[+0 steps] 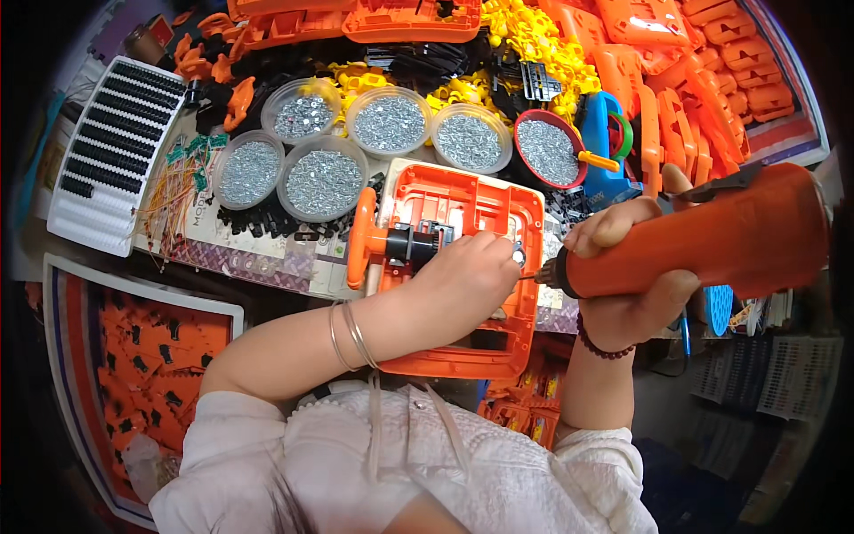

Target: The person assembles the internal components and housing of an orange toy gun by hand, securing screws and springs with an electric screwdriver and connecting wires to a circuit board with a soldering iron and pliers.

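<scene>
Orange casing [454, 363] lies under the left hand [471, 276], its grip unclear; right hand [618, 322] clasps orange driver [694, 236]; 6 tubs [544, 113] beyond.

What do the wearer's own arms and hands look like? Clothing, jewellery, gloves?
White sleeves, loose, ending near the elbows; forearms bare below. Left hand: ungloved, thin metallic bangles at the wrist. Right hand: ungloved, dark red bead bracelet at the wrist. No cables or markings visible on either arm.
</scene>
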Motion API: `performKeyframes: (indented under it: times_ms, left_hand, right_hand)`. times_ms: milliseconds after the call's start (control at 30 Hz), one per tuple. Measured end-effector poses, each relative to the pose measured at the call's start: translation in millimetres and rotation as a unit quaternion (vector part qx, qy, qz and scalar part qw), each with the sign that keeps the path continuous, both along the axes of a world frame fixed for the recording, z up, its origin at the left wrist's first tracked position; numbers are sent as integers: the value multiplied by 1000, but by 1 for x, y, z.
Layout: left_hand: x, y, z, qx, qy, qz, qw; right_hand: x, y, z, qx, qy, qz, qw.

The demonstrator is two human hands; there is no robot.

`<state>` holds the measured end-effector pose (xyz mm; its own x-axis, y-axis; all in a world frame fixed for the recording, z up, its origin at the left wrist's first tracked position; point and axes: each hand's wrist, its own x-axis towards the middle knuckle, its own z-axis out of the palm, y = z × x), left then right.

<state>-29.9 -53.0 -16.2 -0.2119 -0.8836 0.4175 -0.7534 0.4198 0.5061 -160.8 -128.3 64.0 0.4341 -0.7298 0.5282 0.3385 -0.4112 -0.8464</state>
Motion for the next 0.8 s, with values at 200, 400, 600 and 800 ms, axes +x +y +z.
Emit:
performKeyframes:
  times_ms: [200, 400, 600, 800]
  left_hand:
    - [-1, -12, -7, -10, 18, -68, 997]
    - [-4, -10, -4, 4, 5, -72, 997]
    - [-6, -8, -3, -3, -14, -66, 998]
    - [-6, -3, -3, 9, -31, -51, 998]
  right_hand:
    - [-13, 3, -7, 27, -14, -58, 998]
    - [-17, 5, -5, 69, -31, -34, 997]
    - [-19, 8, -3, 97, -63, -20, 993]
    - [-17, 7, -2, 101, -71, -16, 992]
